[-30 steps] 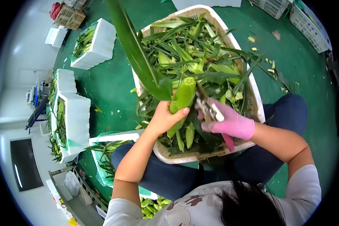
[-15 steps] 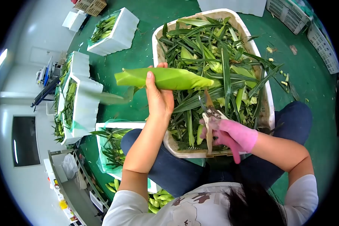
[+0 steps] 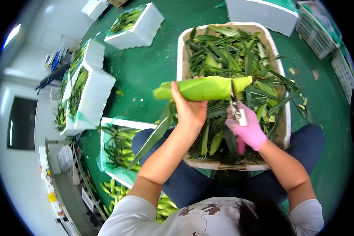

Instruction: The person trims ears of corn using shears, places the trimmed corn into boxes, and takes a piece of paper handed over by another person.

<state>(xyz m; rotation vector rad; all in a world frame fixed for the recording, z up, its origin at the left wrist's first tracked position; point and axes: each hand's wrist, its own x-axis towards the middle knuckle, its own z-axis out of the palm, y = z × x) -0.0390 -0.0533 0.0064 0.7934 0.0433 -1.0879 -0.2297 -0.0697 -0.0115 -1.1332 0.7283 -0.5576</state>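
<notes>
A green corn ear in its husk [image 3: 208,88] lies level in my left hand [image 3: 189,108], whose fingers wrap round its left part. One long leaf [image 3: 155,135] hangs down beside my left wrist. My right hand [image 3: 247,126], in a pink glove, is closed round the pruning shears [image 3: 236,110]. The shears' blades are at the right end of the ear, across the husk. Below both hands is a large white basket [image 3: 181,59] heaped with cut leaves and husks [image 3: 220,53].
Foam boxes of corn stand at the left [image 3: 100,98] and the upper left [image 3: 147,29]. Another corn box [image 3: 106,135] is near my left knee, with loose ears [image 3: 116,188] below it. White crates [image 3: 316,35] stand at the upper right.
The ear has turned end for end from upright to level, then shifted right in view. The shears have risen from below the ear to its right end. The view has swung, moving the basket rightward.
</notes>
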